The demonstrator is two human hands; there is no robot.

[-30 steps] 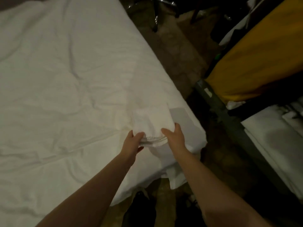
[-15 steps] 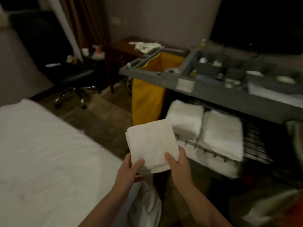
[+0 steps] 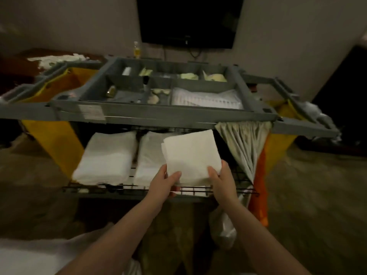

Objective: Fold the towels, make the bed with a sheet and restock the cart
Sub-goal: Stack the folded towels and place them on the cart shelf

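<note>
A folded white towel [image 3: 190, 155] is held flat in front of me over the wire shelf [image 3: 198, 189] of the grey housekeeping cart [image 3: 158, 114]. My left hand [image 3: 161, 182] grips its near left corner, thumb on top. My right hand [image 3: 222, 178] grips its near right corner the same way. The towel partly covers a stack of folded white towels [image 3: 149, 155] on the shelf. A second stack [image 3: 107, 155] lies to the left of that one. The white bed sheet [image 3: 35, 253] shows at the bottom left.
The cart's top tray [image 3: 256, 92] holds small toiletries and a white packet. Yellow bags [image 3: 57, 139] hang at both ends of the cart. A bunched grey cloth [image 3: 244, 141] hangs at the shelf's right. A dark television [image 3: 188, 20] is on the wall behind.
I lifted the folded towel off the bed, turned from the bed to the cart, and carried the towel forward until it is over the wire shelf.
</note>
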